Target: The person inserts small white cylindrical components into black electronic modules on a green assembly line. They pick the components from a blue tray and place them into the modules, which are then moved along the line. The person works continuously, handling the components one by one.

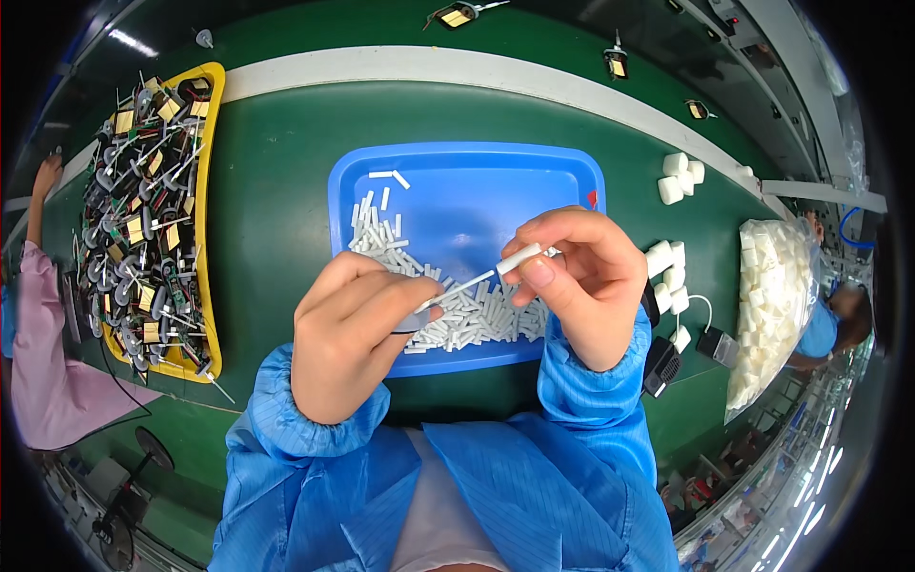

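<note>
Over the blue tray [467, 151] my two hands come close together. My left hand [343, 334] is closed on a part with a thin white rod [472, 285] and a grey piece at its base, partly hidden by the fingers. The rod points up and to the right. Between thumb and fingers, my right hand [596, 286] pinches a short white tube [518, 259]. Tube and rod tip are nearly in line, and I cannot tell whether they touch. Below the hands, a heap of similar small white tubes [467, 319] covers the tray's near and left side.
At left, a yellow bin [215, 191] is piled with wired parts with rods and grey discs. White foam-like pieces [672, 191] and black devices [660, 367] lie at right, beside a clear bag [762, 315] of white pieces. Other people sit at both sides.
</note>
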Demonstrator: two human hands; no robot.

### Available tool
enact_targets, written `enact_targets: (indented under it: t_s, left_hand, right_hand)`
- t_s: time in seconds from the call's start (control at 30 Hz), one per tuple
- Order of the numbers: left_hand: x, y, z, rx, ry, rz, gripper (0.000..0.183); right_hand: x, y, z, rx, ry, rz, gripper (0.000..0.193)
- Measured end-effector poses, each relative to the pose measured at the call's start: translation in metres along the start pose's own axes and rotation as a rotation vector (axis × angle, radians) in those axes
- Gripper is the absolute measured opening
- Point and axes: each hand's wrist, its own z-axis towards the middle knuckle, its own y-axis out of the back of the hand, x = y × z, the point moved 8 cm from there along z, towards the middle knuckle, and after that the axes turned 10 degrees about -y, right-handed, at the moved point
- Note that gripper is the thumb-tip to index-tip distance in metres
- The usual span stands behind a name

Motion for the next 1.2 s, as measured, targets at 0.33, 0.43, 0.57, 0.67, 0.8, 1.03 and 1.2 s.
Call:
enact_targets:
  t_s: [0.33,0.43,0.57,0.67,0.8,1.03,1.2]
  left_hand:
    - [0.006,-0.003,0.0,0.03,0.0,0.019,0.029]
    - [0.003,-0.005,0.0,0.05,-0.036,0.014,0.033]
    - [0.001,-0.005,-0.003,0.054,-0.049,0.066,0.035]
    - [-0.004,-0.005,-0.003,0.07,-0.086,0.125,0.035]
    - [-0.012,-0.008,-0.003,0.071,-0.166,0.194,0.034]
    - [0.011,-0.013,0.033,0.024,-0.113,0.185,0.027]
    - [0.145,-0.016,0.132,-0.088,-0.083,0.354,0.031]
  right_hand:
    - [0.002,0.002,0.002,-0.011,0.027,-0.129,0.017]
    - [0.0,-0.014,0.006,0.096,0.024,-0.346,0.014]
    - [-0.006,-0.021,0.004,0.12,0.025,-0.454,0.01]
    - [-0.004,-0.024,0.002,0.167,0.056,-0.571,0.008]
    - [-0.008,-0.028,-0.001,0.214,0.061,-0.653,0.007]
    - [-0.006,0.006,0.004,-0.156,0.132,-0.395,0.017]
    - [-0.024,0.024,0.002,-0.288,0.032,-0.316,0.021]
